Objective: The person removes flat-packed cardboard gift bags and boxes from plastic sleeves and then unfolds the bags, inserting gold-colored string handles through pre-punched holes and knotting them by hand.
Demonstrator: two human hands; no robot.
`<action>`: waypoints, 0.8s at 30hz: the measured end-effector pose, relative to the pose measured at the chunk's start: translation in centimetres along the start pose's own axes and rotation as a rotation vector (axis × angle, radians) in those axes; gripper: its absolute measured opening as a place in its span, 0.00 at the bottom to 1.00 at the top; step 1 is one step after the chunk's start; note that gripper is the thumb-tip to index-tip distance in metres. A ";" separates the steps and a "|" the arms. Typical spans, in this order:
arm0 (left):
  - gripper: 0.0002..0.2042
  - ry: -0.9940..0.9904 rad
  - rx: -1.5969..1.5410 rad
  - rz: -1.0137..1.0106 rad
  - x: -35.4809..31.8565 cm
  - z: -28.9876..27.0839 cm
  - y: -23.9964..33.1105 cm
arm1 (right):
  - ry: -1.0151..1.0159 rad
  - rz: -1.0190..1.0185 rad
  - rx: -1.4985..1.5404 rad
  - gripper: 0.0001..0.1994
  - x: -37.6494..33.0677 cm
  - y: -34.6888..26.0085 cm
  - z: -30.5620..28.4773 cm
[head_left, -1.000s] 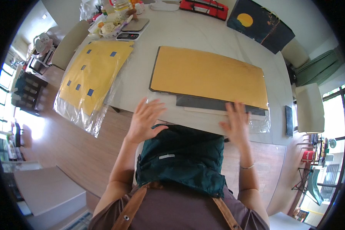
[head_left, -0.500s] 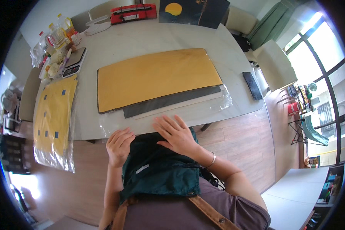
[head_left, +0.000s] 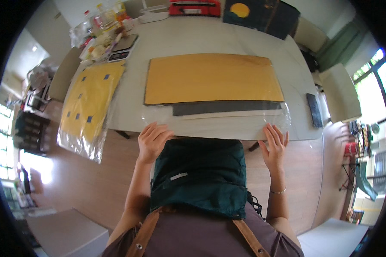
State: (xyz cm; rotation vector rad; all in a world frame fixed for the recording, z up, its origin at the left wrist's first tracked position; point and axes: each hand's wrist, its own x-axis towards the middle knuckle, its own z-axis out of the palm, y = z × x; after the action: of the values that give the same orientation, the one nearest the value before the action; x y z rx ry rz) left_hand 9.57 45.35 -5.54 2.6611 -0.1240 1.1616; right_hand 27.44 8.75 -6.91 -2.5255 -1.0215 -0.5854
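Observation:
A large yellow-brown board lies on the white table, on top of a dark grey sheet and a pale sheet, all inside a clear plastic wrap. My left hand rests flat at the near left edge of the wrap, fingers spread. My right hand lies flat at the near right corner, fingers apart. A dark green bag hangs on my chest between my arms and hides the table's near edge there.
A yellow sheet with small blue squares in clear plastic hangs over the table's left edge. A scale and bottles stand far left, a red case and a dark picture at the back. A black device lies right. Chairs stand around.
The view has swung back so the board lies level. My hands have spread apart from above the green bag to the two near corners of the plastic wrap.

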 end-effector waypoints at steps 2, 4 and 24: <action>0.05 -0.020 -0.014 -0.010 0.5 -0.6 -0.6 | 0.059 -0.028 0.044 0.22 0.7 -0.7 0.9; 0.05 0.010 0.015 -0.022 1.8 -1.2 -1.0 | 0.107 -0.076 0.128 0.20 2.8 -2.6 0.9; 0.05 0.059 -0.132 -0.164 25.5 -16.2 -10.8 | 0.212 0.125 1.034 0.08 27.3 3.2 -16.1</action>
State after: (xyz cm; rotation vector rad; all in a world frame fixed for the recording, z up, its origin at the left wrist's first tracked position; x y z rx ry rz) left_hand 17.27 60.25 21.87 2.4688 0.0271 1.1370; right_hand 43.70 14.73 19.80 -1.5565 -0.7798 -0.1819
